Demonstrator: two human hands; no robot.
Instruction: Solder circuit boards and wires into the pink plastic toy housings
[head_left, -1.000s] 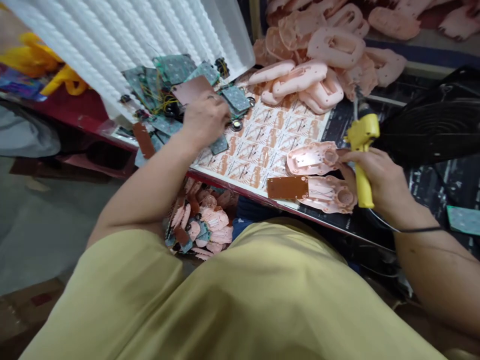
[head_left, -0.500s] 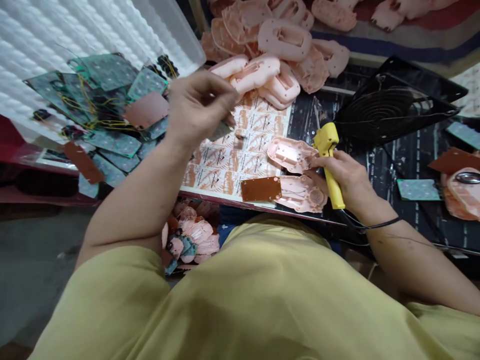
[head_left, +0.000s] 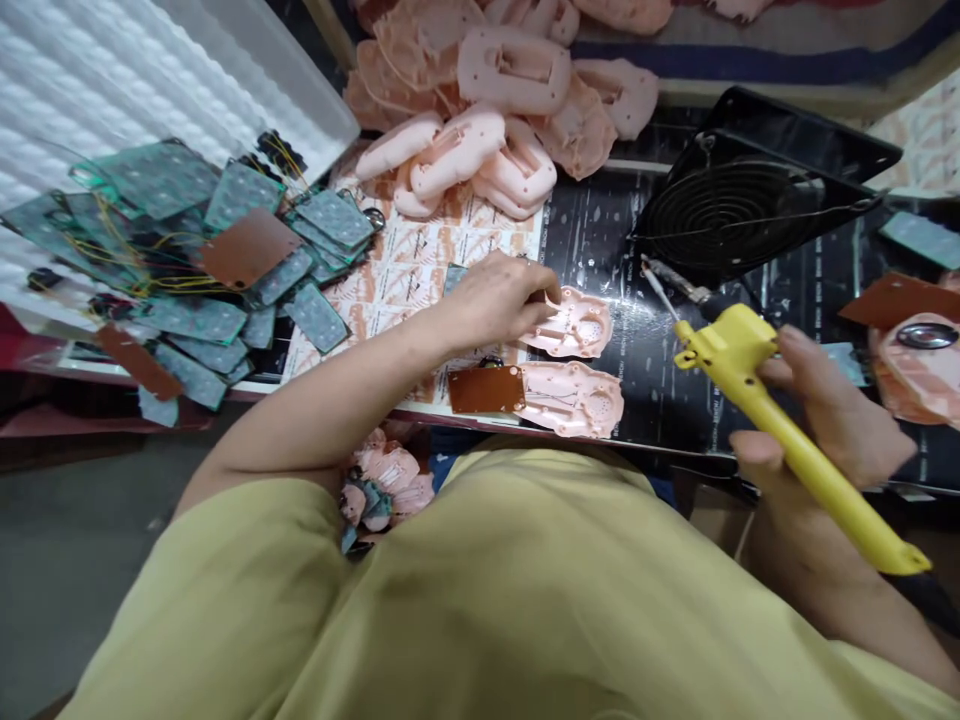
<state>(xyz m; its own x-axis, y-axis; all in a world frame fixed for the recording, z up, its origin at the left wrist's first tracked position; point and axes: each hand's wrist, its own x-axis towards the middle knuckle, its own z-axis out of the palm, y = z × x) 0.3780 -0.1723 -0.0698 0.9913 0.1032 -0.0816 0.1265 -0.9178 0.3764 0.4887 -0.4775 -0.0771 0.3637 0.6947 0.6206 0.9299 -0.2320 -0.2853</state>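
My left hand (head_left: pixel 499 300) is over the left end of the upper pink shell (head_left: pixel 577 325), its fingers bent down and pressed together; what they pinch, if anything, is hidden. Below it lies a second pink shell (head_left: pixel 574 398), with a brown board (head_left: pixel 487 389) at its left end and thin wires inside. In my right hand (head_left: pixel 825 420) is a yellow soldering gun (head_left: pixel 780 420), its metal tip pointing up and left above the black table surface. Part of a green board (head_left: pixel 454 278) shows just behind my left hand.
Green circuit boards (head_left: pixel 195 318) with wires are heaped at the left by white ribbed foam (head_left: pixel 180 70). Pink shells (head_left: pixel 514 68) are piled at the back. A black fan (head_left: pixel 735 210) stands back right. Another shell (head_left: pixel 922 375) with a metal disc lies far right.
My left hand has moved right and down to the upper shell. My right hand has moved right with the soldering gun, now tilted more sideways. The view has shifted slightly.
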